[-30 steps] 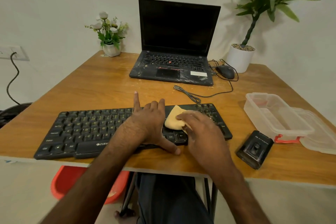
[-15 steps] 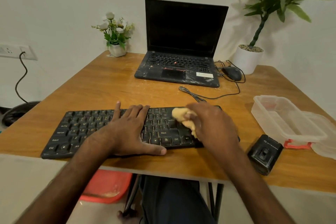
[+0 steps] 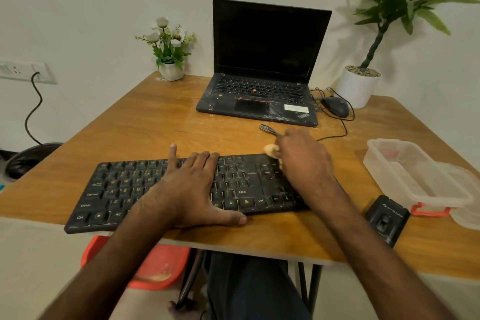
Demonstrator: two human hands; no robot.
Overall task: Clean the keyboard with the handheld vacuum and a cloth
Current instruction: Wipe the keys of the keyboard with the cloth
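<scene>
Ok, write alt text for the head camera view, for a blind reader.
A right hand holds a yellow cloth at the far right corner of a black keyboard; the left hand rests flat on its keys.

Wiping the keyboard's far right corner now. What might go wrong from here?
The keyboard lies at the front edge of the table; a hard wipe may push it off if the left hand lifts. The cloth in the right hand could snag the cable beside it. The right forearm may knock the vacuum near the edge.
</scene>
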